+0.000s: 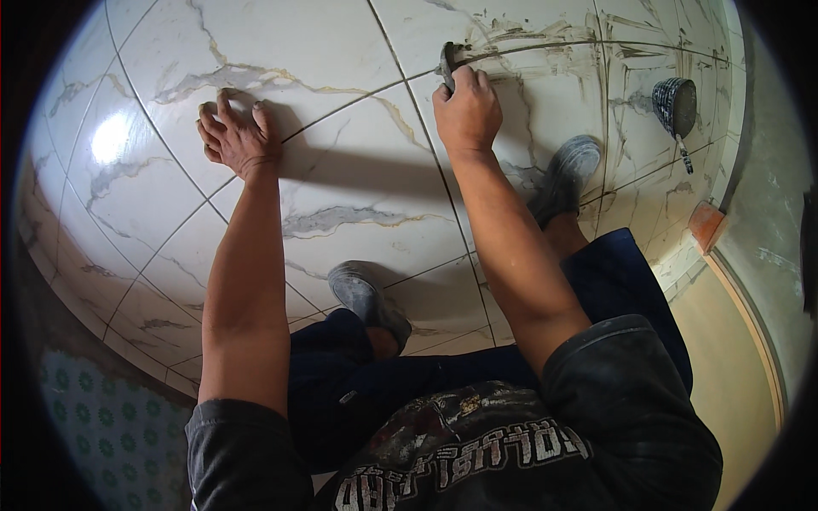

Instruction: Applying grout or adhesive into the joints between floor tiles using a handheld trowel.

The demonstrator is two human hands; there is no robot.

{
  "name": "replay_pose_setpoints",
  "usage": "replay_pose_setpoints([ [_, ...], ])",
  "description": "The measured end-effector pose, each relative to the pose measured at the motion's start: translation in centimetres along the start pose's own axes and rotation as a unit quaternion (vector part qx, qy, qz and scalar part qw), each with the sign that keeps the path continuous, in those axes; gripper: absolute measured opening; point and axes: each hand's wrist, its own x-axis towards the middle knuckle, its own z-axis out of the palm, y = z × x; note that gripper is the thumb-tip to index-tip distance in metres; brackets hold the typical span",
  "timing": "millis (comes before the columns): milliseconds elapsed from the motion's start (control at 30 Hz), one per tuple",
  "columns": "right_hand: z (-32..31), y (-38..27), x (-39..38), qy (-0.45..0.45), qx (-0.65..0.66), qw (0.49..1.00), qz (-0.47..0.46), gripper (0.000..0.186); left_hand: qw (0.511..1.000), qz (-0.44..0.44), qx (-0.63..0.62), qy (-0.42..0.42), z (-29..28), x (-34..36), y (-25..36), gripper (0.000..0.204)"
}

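Observation:
My left hand rests on the white marbled floor tiles, fingers spread and bent, with nothing in it. My right hand is closed round a small dark, curved scraper-like tool. The tool's upper end touches the floor by a joint between tiles; my fingers hide its lower part. Dark grout smears lie along the joints to the right of the tool. Other joints, under and around my left hand, look thin and dark with little smearing beside them.
A dark bowl-like container holds grey paste, and a smeared handle sticks out from it. Near the right wall lies an orange-brown block. My grey shoes stand on the tiles. A green-patterned sheet is at lower left.

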Motion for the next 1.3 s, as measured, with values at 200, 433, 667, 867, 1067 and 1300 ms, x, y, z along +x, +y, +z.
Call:
replay_pose_setpoints([
  [200, -0.1, -1.2, -0.5, 0.014, -0.014, 0.999, -0.038, 0.015, 1.000, 0.007, 0.006, 0.005, 0.1, 0.2, -0.3, 0.066],
  [433, 0.5, -2.0, -1.1, 0.010, -0.009, 0.993, -0.121, 0.013, 1.000, 0.009, 0.005, 0.008, 0.1, 0.1, 0.3, 0.065],
  [667, -2.0, -0.6, -1.5, 0.060, 0.140, 0.988, -0.037, 0.017, 1.000, 0.012, 0.006, 0.016, -0.1, 0.2, -0.4, 0.064],
  [867, -2.9, 2.8, 2.0, 0.038, 0.068, 0.980, -0.181, 0.019, 1.000, 0.008, 0.001, 0.013, 0.1, 0.1, -0.4, 0.066],
  [1067, -1.5, 4.7, 4.2, -0.002, -0.076, 0.934, -0.349, 0.017, 1.000, 0.014, 0.006, 0.015, 0.2, 0.2, -0.2, 0.066],
  [1300, -3.4, 6.6, 4.8, 0.008, -0.031, 0.912, -0.409, 0.010, 1.000, 0.011, 0.012, 0.018, 0.0, 0.1, -0.6, 0.064],
])
